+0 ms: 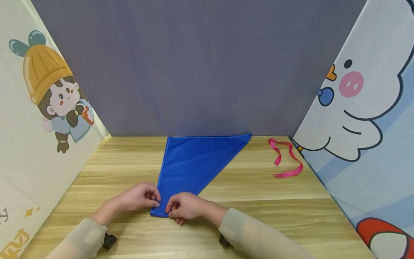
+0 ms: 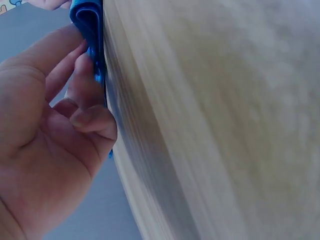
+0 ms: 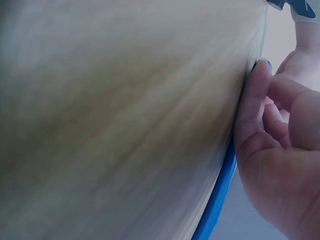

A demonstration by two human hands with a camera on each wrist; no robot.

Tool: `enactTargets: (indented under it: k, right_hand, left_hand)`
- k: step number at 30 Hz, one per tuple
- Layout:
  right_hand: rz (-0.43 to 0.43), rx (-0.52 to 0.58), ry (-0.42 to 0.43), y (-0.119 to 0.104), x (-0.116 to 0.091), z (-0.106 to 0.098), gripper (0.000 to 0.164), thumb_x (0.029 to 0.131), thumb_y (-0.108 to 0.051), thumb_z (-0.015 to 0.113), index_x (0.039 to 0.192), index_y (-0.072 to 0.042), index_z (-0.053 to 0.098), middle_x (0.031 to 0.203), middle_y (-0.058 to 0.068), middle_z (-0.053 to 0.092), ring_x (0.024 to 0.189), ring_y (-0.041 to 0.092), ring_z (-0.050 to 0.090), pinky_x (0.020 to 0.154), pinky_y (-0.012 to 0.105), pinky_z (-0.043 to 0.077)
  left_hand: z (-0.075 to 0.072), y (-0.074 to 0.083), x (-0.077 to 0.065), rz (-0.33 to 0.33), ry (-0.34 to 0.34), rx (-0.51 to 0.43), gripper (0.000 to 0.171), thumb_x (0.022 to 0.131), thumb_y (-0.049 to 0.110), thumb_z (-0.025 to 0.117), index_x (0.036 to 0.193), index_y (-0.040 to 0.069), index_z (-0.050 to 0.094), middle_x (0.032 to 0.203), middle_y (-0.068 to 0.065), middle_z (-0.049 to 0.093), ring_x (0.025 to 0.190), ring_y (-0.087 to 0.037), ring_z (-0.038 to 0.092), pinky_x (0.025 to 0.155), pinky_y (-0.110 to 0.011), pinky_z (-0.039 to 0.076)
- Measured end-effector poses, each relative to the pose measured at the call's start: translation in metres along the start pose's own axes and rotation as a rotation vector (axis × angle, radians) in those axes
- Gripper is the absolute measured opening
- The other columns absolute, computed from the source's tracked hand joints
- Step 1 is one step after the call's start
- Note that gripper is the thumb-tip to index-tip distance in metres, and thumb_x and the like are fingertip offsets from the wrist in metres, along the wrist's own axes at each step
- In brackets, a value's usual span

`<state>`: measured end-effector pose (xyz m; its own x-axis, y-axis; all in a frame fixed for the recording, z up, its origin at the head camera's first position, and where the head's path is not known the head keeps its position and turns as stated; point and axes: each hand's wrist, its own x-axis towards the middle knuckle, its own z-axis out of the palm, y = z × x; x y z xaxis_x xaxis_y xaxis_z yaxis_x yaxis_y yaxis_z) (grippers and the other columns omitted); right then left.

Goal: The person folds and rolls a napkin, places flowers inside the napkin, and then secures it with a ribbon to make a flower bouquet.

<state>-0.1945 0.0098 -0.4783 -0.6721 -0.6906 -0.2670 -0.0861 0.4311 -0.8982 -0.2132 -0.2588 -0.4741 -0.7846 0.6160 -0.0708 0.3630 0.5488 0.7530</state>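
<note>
A blue cloth point(image 1: 194, 162) lies on the table with a straight left side, a slanted right side and a narrow near end. At the near left edge, my left hand point(image 1: 140, 196) pinches the cloth between thumb and fingers. Beside it, my right hand point(image 1: 187, 205) grips the near right corner with its fingers curled. In the left wrist view, folded layers of the cloth point(image 2: 87, 15) show at the tip of the left thumb. The right wrist view shows a blue edge point(image 3: 215, 205) running below the right hand point(image 3: 280, 165); its fingertips are partly hidden.
A pink ribbon point(image 1: 295, 169) lies loosely bent at the right rear of the wooden table point(image 1: 258, 208). A grey panel point(image 1: 200, 64) stands along the back edge. Printed cartoon panels rise at the left point(image 1: 19, 144) and right point(image 1: 372, 144) sides.
</note>
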Motion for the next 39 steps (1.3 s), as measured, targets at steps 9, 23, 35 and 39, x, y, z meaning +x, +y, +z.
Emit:
enactTargets:
  k: [9,23,35,39]
  right_hand:
    - [0.005,0.001,-0.009,0.000,0.001,0.000,0.006,0.100,-0.003,0.077,0.098,-0.009,0.075,0.071,0.002,0.068,0.056,0.013,0.065,0.053,0.025,0.059]
    - [0.016,-0.022,-0.013,-0.002,-0.001,0.000,0.007,0.100,-0.003,0.078,0.098,-0.010,0.075,0.072,0.002,0.069,0.056,0.013,0.066,0.054,0.026,0.059]
    - [0.020,-0.022,-0.021,-0.001,-0.002,-0.001,0.007,0.100,-0.004,0.078,0.098,-0.010,0.075,0.074,0.002,0.069,0.058,0.014,0.067,0.055,0.026,0.059]
    - [0.015,-0.021,-0.024,-0.002,-0.002,-0.001,0.006,0.099,-0.003,0.078,0.100,-0.008,0.075,0.075,0.001,0.069,0.058,0.013,0.067,0.055,0.026,0.060]
  left_hand:
    - [0.000,0.000,-0.003,0.052,-0.014,-0.024,0.008,0.096,0.015,0.085,0.101,0.011,0.080,0.098,0.001,0.066,0.082,-0.003,0.058,0.071,-0.023,0.052]
    - [-0.004,0.008,-0.010,0.057,-0.223,-0.114,0.032,0.088,0.019,0.093,0.114,0.014,0.076,0.111,-0.004,0.064,0.095,-0.016,0.058,0.082,-0.025,0.050]
    - [-0.006,0.008,-0.010,0.085,-0.248,-0.060,0.024,0.088,0.013,0.089,0.108,0.016,0.076,0.111,-0.002,0.060,0.097,-0.013,0.055,0.083,-0.025,0.048]
    - [-0.006,0.006,-0.010,0.095,-0.234,-0.051,0.015,0.095,0.014,0.084,0.109,0.017,0.077,0.111,-0.001,0.063,0.096,-0.011,0.057,0.084,-0.024,0.050]
